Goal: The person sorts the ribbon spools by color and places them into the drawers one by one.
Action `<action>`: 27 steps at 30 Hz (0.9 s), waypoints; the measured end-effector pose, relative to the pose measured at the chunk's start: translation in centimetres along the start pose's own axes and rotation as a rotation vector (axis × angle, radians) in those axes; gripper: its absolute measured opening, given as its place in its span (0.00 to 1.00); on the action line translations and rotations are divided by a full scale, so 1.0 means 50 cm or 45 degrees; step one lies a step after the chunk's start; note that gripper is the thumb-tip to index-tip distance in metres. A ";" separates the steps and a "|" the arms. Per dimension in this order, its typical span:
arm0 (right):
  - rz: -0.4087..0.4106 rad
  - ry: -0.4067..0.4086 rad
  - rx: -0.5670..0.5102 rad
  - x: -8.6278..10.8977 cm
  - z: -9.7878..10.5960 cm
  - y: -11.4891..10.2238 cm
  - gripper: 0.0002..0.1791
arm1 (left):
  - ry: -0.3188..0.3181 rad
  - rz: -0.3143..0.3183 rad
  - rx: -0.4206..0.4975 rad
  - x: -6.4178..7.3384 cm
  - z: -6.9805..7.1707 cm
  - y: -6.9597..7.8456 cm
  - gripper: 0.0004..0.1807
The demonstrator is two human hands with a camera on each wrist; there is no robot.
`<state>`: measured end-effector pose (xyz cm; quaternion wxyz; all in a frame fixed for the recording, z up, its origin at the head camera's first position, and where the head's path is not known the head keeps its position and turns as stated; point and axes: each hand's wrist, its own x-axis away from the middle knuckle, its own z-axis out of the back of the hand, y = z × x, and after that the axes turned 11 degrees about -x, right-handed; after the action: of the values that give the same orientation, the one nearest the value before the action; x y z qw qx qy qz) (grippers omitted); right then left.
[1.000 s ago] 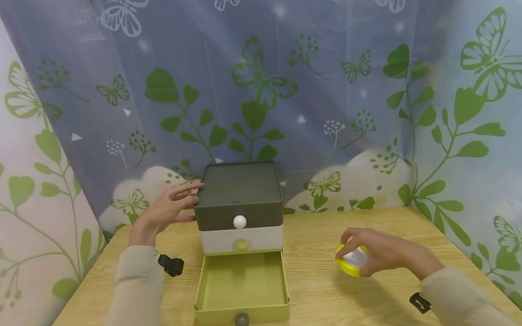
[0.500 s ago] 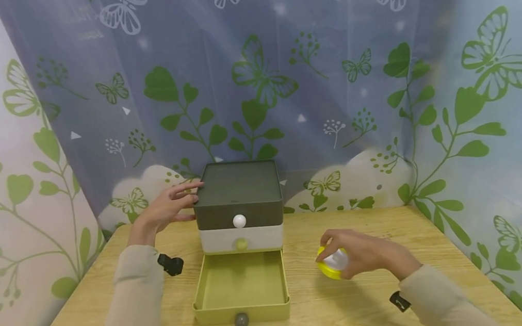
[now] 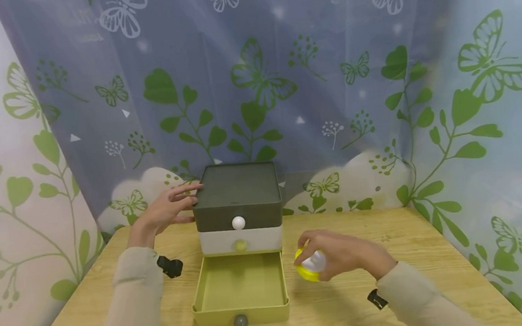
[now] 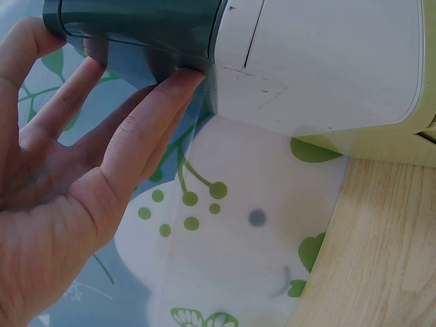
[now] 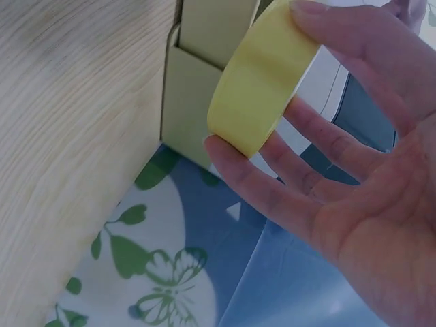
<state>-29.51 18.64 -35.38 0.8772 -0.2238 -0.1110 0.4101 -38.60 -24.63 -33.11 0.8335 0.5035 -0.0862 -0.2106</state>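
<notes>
A small drawer unit (image 3: 237,186) stands on the table, with a dark green top tier, a white tier and a yellow-green bottom tier. Its bottom drawer (image 3: 241,315) is pulled out, and nothing lies inside it. My left hand (image 3: 164,210) rests its spread fingertips against the dark tier's left side; in the left wrist view the fingers (image 4: 136,129) touch that tier. Just right of the pulled-out drawer, my right hand (image 3: 341,253) holds a roll of yellow tape (image 3: 308,273) above the table. Thumb and fingers pinch the tape roll (image 5: 262,78) by its rim.
The wooden table (image 3: 418,253) extends to both sides of the unit. A printed cloth (image 3: 254,81) with butterflies and leaves hangs behind and on both sides. Round knobs, including a white knob (image 3: 238,223) and a grey knob (image 3: 241,322), stick out from the drawer fronts.
My right hand has carried the tape roll leftward across the table, closer to the pulled-out drawer. The left hand and the drawer unit have stayed in place.
</notes>
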 end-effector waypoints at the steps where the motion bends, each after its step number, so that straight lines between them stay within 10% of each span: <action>1: 0.002 -0.005 0.005 -0.004 -0.001 -0.004 0.31 | 0.000 0.000 -0.002 0.001 0.000 0.000 0.32; 27: 0.095 -0.080 0.098 -0.085 -0.021 -0.072 0.31 | 0.008 -0.007 -0.003 -0.002 0.001 -0.002 0.32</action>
<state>-29.43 13.04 -34.62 0.8653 -0.1808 -0.1144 0.4533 -38.72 -24.69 -33.16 0.8338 0.5034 -0.0819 -0.2112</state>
